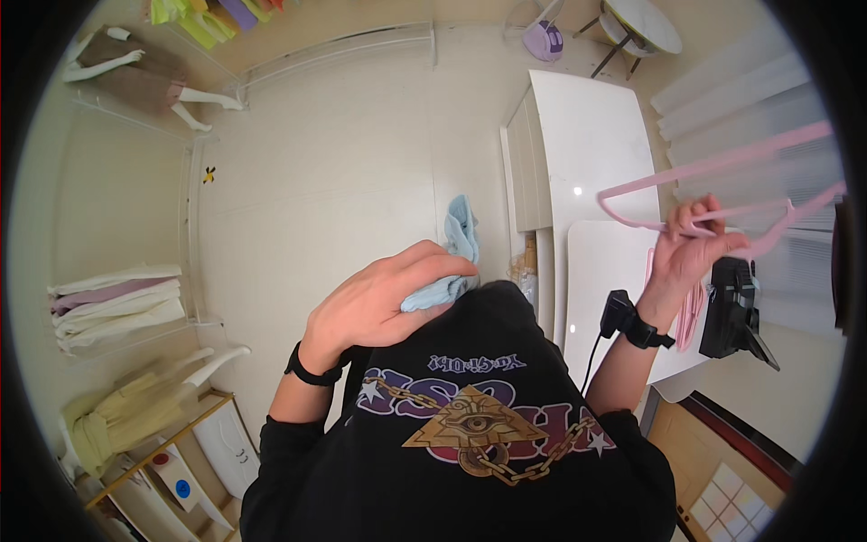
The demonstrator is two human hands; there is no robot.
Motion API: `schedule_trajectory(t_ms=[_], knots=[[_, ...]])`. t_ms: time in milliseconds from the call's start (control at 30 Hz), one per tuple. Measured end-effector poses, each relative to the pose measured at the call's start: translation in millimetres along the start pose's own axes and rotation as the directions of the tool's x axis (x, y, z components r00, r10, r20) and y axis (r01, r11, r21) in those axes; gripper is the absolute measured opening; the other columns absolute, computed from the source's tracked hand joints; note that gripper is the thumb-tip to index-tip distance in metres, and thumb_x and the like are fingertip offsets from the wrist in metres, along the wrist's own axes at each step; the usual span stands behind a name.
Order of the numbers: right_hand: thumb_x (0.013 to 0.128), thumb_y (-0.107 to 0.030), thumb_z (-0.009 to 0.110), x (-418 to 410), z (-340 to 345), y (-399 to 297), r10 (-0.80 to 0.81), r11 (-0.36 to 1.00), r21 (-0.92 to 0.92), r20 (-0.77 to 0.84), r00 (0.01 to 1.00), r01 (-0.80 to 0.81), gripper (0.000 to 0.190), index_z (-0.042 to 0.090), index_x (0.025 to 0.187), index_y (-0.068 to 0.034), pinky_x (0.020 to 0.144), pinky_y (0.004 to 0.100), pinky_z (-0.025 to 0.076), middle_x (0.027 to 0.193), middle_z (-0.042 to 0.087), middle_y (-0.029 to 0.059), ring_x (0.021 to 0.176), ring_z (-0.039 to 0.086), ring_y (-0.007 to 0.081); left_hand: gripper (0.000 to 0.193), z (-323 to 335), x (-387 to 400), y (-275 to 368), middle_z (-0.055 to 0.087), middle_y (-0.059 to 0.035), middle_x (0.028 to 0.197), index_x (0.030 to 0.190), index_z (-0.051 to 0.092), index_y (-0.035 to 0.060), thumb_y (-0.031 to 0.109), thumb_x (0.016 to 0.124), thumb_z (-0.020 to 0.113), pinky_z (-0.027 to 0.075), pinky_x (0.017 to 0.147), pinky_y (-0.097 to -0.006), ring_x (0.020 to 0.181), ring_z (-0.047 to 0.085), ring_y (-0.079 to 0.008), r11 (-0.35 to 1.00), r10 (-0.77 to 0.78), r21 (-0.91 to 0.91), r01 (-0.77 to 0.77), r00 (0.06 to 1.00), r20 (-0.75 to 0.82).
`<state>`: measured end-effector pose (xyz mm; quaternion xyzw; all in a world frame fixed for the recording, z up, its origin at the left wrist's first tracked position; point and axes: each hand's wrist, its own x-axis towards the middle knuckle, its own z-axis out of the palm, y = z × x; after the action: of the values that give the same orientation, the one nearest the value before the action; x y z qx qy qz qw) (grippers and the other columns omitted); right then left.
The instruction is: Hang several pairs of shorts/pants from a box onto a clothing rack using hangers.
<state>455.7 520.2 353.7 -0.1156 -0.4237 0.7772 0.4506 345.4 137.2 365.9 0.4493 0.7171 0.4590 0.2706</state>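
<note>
My left hand grips a bunched light-blue cloth in front of my black printed shirt. Part of the cloth hangs out past my fingers, and the rest is hidden under the hand. Out to the right, my right hand holds a pink clothes hanger in the air by its lower part. The hanger looks a little blurred, and its far end runs to the edge of the view. Below that hand, several more pink hangers lie on a white table.
A black device stands beside the pile of hangers. A white cabinet adjoins the table. Clothing racks with folded garments and dressed mannequins line the left side. A purple garment steamer stands at the far end, near a small round table.
</note>
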Motion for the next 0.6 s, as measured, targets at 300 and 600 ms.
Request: schedule_trajectory(t_ms=[300, 600], knots=[[0.107, -0.048, 0.038, -23, 172, 204, 0.496, 0.762, 0.249, 0.37, 0.786, -0.598, 0.052, 0.046, 0.069, -0.013, 0.041, 0.0241, 0.026, 0.052, 0.038, -0.0021, 0.042, 0.032, 0.0101, 0.039, -68, -33, -79, 0.059, -0.0139, 0.106, 0.11, 0.052, 0.0061, 0.008, 0.075, 0.07, 0.049, 0.069, -0.0422, 0.082, 0.06, -0.0395, 0.994, -0.072, -0.087, 0.064, 0.992, -0.1], [0.107, -0.049, 0.037, -3, 270, 344, 0.738, 0.433, 0.208, 0.477, 0.477, -0.877, 0.055, 0.046, 0.067, -0.012, 0.039, 0.024, 0.026, 0.052, 0.038, -0.0012, 0.042, 0.034, 0.0099, 0.05, -141, -15, -121, 0.058, -0.0146, 0.107, 0.105, 0.045, 0.0072, 0.003, 0.062, 0.07, 0.049, 0.063, -0.0425, 0.077, 0.057, -0.0405, 0.982, -0.154, 0.034, 0.186, 0.889, -0.432]])
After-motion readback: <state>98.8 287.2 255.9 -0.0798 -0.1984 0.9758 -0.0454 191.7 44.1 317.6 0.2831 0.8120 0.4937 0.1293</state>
